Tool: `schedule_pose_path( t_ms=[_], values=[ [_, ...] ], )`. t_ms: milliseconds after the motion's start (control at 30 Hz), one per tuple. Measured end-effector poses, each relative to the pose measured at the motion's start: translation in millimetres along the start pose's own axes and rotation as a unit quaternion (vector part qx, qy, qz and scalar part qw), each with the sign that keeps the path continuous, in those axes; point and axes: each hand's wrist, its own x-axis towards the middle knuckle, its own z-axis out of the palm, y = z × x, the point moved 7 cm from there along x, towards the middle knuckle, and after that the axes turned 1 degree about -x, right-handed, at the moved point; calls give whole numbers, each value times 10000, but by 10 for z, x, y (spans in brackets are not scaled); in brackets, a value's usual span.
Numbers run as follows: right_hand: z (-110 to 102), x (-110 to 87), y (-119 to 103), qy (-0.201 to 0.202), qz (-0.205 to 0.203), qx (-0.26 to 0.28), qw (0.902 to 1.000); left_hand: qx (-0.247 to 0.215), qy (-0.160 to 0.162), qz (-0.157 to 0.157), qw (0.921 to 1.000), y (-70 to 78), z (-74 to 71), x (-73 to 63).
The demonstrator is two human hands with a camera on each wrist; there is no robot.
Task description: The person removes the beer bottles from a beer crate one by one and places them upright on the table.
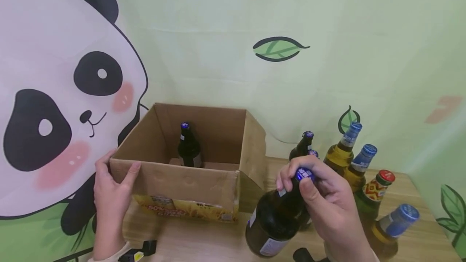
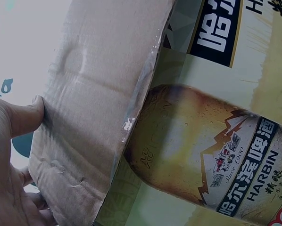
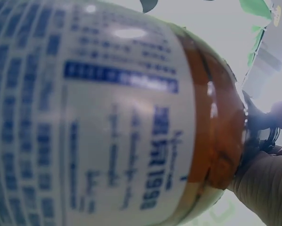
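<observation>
My right hand (image 1: pixel 327 201) grips a dark brown beer bottle (image 1: pixel 274 217) by its neck, just under the blue cap. The bottle leans, its base toward the lower left, in front of the box's right side. Close up in the right wrist view, its white label with blue print fills much of the frame. At the left, my left hand (image 1: pixel 114 191) holds the near-left corner of an open cardboard box (image 1: pixel 185 185), thumb on the front face. Inside the box one dark bottle (image 1: pixel 189 148) with a blue cap stands upright. Printed beer artwork (image 2: pixel 216 155) covers the box's lower side in the left wrist view.
On the wooden table (image 1: pixel 193 239), several bottles stand to the right: blue-capped yellow ones (image 1: pixel 338 155), a red-capped green bottle (image 1: pixel 375 193) and dark ones (image 1: pixel 302 146) partly behind my right hand. A raised flap (image 1: pixel 253 153) sticks out from the box's right side. A panda-print backdrop (image 1: pixel 204 51) hangs behind.
</observation>
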Motion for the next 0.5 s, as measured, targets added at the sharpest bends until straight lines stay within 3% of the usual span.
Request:
schedule_pose_path(
  t_ms=[200, 500],
  values=[
    [-81, -182, 54, 260, 473, -350, 9979, -27, 13, -33, 10000, -3, -10, 7],
    [-249, -581, 288, 794, 1471, -1146, 9792, -87, -13, -40, 10000, -7, 4, -2]
  ],
)
